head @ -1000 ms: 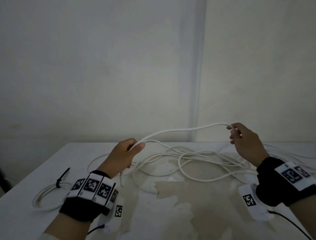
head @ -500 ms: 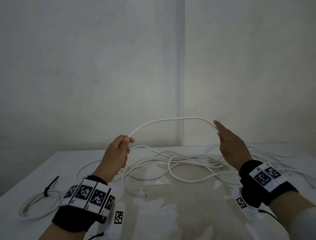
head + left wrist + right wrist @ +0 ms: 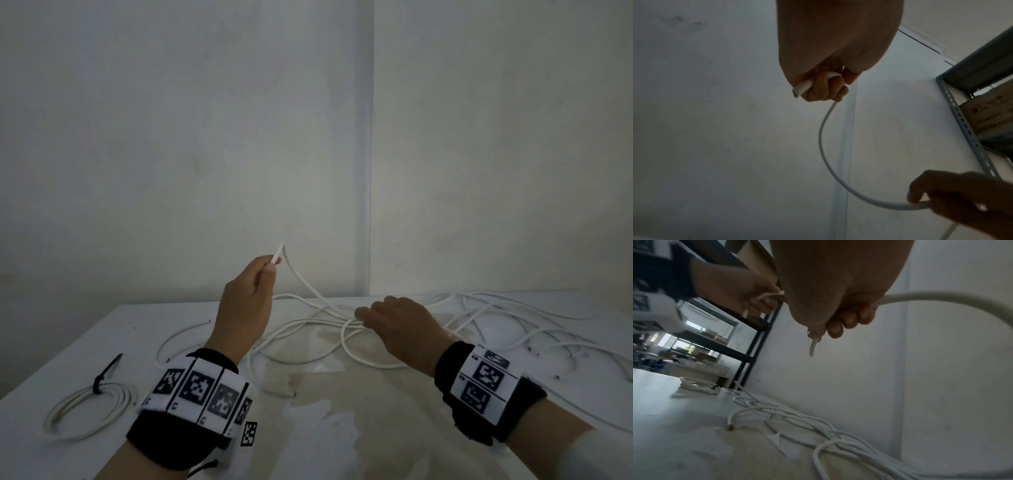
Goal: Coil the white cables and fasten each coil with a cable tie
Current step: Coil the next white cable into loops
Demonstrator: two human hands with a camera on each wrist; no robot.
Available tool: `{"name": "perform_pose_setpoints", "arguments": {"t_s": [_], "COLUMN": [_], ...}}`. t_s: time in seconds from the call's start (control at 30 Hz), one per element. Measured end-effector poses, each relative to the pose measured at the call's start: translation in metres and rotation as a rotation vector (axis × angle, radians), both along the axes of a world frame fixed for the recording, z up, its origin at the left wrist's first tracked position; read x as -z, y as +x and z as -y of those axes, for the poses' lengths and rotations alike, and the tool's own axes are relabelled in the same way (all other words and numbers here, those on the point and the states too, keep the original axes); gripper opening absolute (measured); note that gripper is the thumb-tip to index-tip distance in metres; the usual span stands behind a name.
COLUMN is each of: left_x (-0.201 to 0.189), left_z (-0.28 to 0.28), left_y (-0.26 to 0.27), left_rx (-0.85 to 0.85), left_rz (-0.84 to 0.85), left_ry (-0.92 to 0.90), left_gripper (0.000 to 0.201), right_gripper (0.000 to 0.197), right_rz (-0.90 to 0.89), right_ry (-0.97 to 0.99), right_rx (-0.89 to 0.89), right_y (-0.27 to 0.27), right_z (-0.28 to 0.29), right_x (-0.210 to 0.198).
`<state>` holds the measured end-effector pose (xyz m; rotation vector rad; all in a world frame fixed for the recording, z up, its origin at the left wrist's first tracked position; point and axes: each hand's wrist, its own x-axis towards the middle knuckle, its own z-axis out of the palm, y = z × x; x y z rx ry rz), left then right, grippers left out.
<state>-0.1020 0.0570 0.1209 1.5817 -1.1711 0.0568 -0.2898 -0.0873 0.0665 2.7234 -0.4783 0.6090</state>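
Note:
My left hand is raised above the table and pinches the end of a white cable; the left wrist view shows the cable end poking out between its curled fingers. The cable runs down to my right hand, low over the tangle of loose white cables, with its fingers curled round the same cable. A finished coil fastened with a black cable tie lies at the table's left.
More loose white cables spread over the right of the white table. A wall stands close behind it. Metal shelving with boxes shows in the wrist views.
My right hand dropped from head height down to the tangle, sliding along the cable. My left hand rose and moved toward the middle, still holding the cable end.

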Motion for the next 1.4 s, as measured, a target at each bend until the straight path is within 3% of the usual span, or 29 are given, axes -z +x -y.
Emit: {"name": "perform_pose_setpoints", "arguments": {"t_s": [0.03,0.1,0.13,0.17,0.37,0.47,0.7,1.0,1.2,1.4], "left_x": [0.001,0.004,0.006,0.007,0.005,-0.003,-0.005,-0.005,0.0,0.002], "left_z": [0.0,0.0,0.001,0.002,0.005,0.004,0.002,-0.003,-0.001,-0.003], "left_y": [0.001,0.001,0.001,-0.001,-0.031,-0.042,-0.05,-0.046,-0.042,-0.038], "left_rx": [0.002,0.013,0.032,0.065,0.352,0.433,0.471,0.439,0.414,0.419], "left_rz": [0.028,0.063,0.073,0.075,-0.03,-0.139,-0.245,-0.4,-0.468,-0.43], "left_ry": [0.05,0.159,0.207,0.249,0.403,0.368,0.337,0.233,0.149,0.172], "left_gripper": [0.02,0.02,0.02,0.022,0.041,0.042,0.027,0.026,0.022,0.018], "right_gripper": [0.035,0.012,0.016,0.024,0.026,0.009,0.021,0.028,0.024,0.023], "right_rz": [0.068,0.119,0.134,0.13,0.337,0.352,0.293,0.359,0.363,0.386], "right_ry": [-0.04,-0.095,-0.058,-0.001,0.44,0.643,0.828,1.125,1.19,1.088], "right_rx": [-0.073,-0.197,-0.251,-0.295,-0.333,-0.222,-0.12,-0.22,-0.196,-0.196], "right_y": [0.001,0.001,0.002,0.003,0.003,0.002,0.001,-0.003,0.001,0.0], "right_z": [-0.001,-0.011,-0.016,-0.022,-0.036,-0.031,-0.029,-0.046,-0.046,-0.049], "right_x": [0.0,-0.005,-0.01,-0.013,-0.054,-0.067,-0.069,-0.079,-0.079,-0.078]}}
